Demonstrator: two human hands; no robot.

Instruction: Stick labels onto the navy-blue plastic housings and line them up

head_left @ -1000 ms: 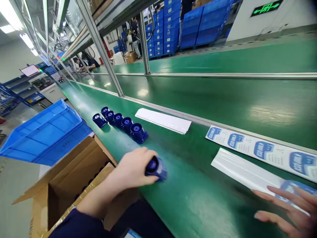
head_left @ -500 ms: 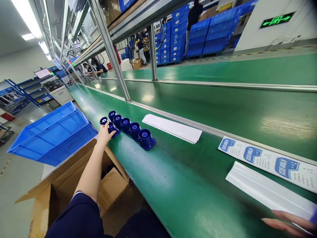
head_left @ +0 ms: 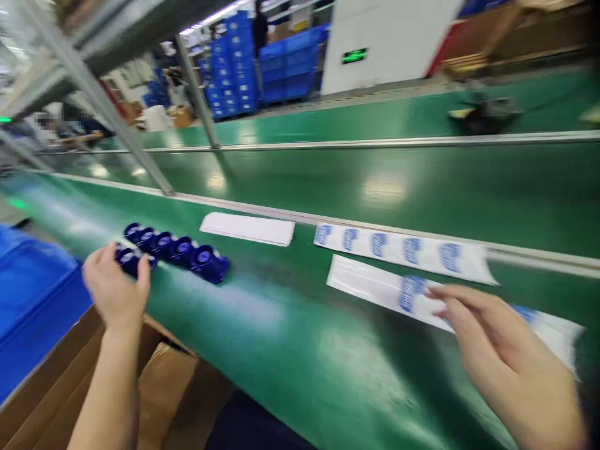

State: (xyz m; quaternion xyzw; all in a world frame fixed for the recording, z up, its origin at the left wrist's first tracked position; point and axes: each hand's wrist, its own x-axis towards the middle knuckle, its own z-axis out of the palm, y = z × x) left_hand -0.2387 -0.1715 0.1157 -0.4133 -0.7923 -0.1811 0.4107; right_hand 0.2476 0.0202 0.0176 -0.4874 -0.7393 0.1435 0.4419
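Dark-blue, round-mouthed, plastic-looking housings (head_left: pixel 184 250) stand clustered toward nine o'clock in the head view, on the smooth green belt (head_left: pixel 290 350). At the cluster's near side, the bare left hand (head_left: pixel 115 284) has thumb and fingers round one housing, seemingly pinching it. Since half a second ago, the bare right hand (head_left: pixel 506 350) has come fuller into view at four o'clock, thumb and forefinger close together over a white paper-like strip with blue-printed labels (head_left: pixel 368 279); I cannot tell whether they pinch anything. The work seems to engage housings and labels at once.
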